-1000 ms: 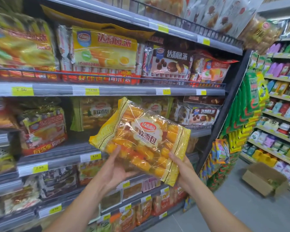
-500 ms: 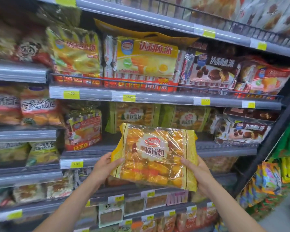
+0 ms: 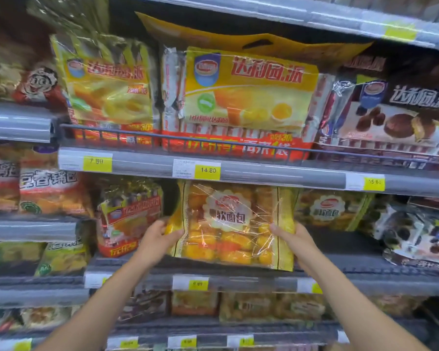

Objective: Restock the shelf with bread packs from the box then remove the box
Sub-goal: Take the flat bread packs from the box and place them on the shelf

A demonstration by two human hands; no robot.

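A clear bread pack (image 3: 232,224) with yellow side bands and golden rolls stands upright on the middle shelf (image 3: 352,268), under the 14.80 price tag. My left hand (image 3: 157,239) grips its lower left edge. My right hand (image 3: 293,236) grips its lower right edge. A matching bread pack (image 3: 333,211) stands just to its right on the same shelf. The box is out of view.
A red and yellow cake pack (image 3: 129,216) stands to the left of the held pack. Dark chocolate-pie packs (image 3: 416,236) lie at the right. The shelf above holds large yellow packs (image 3: 249,97) behind a wire rail. Lower shelves carry more packs.
Both hands have carried the bread pack up and forward from mid-air onto the middle shelf. It turned from tilted to upright. The view moved closer to the shelf and leftward.
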